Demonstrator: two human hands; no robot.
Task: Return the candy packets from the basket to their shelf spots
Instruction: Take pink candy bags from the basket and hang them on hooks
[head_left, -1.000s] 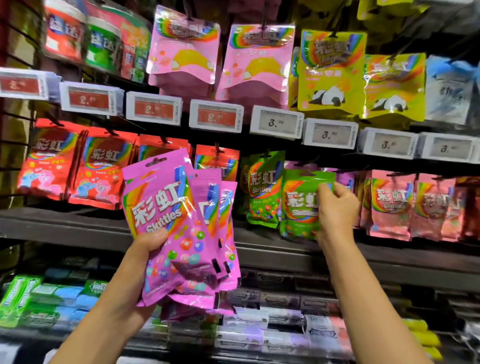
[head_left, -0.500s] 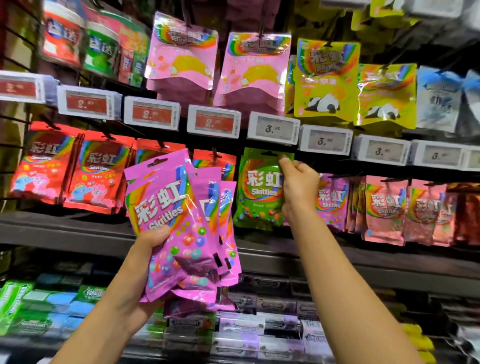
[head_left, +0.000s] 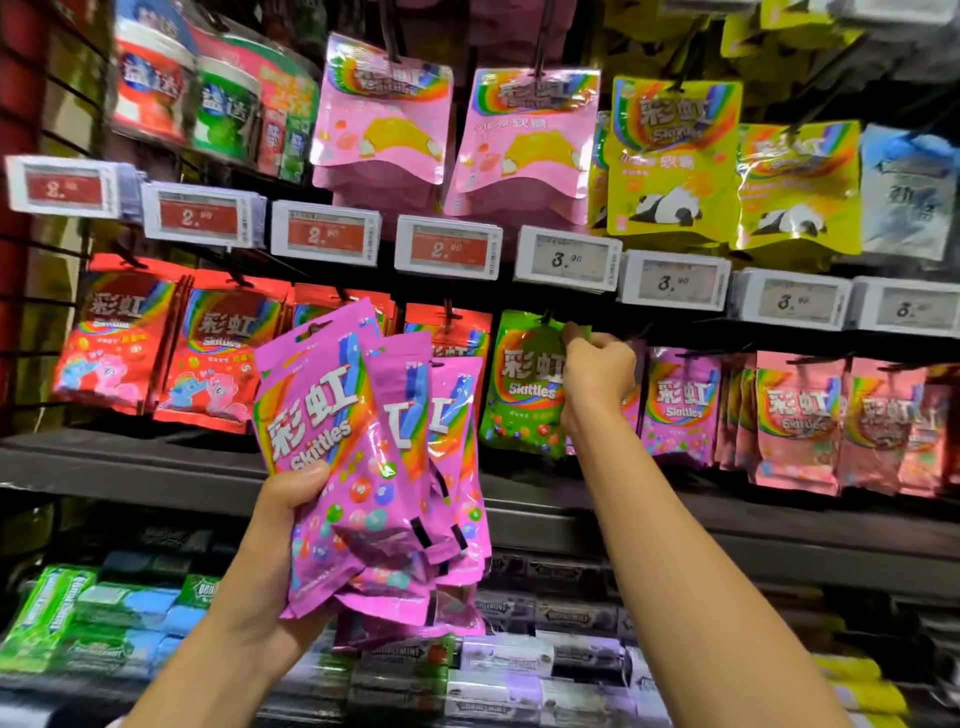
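Note:
My left hand (head_left: 283, 525) grips a fanned bunch of purple Skittles packets (head_left: 363, 467) by their lower left, held up in front of the shelf. My right hand (head_left: 597, 371) is raised to the middle row, fingers pinched on the top right corner of a green Skittles packet (head_left: 522, 384) that hangs from a peg (head_left: 545, 317). To the right of that hand hang more purple Skittles packets (head_left: 680, 400). No basket is in view.
Red Skittles packets (head_left: 119, 338) hang at left, pink ones (head_left: 800, 421) at right. Price tags (head_left: 447, 247) run along the rail above. Pink and yellow panda pouches (head_left: 675, 156) hang on the top row. Gum packs (head_left: 104, 618) fill the lowest shelf.
My right hand carried the green packet leftwards and up from the purple section to the green peg. The purple bunch in my left hand stayed in place.

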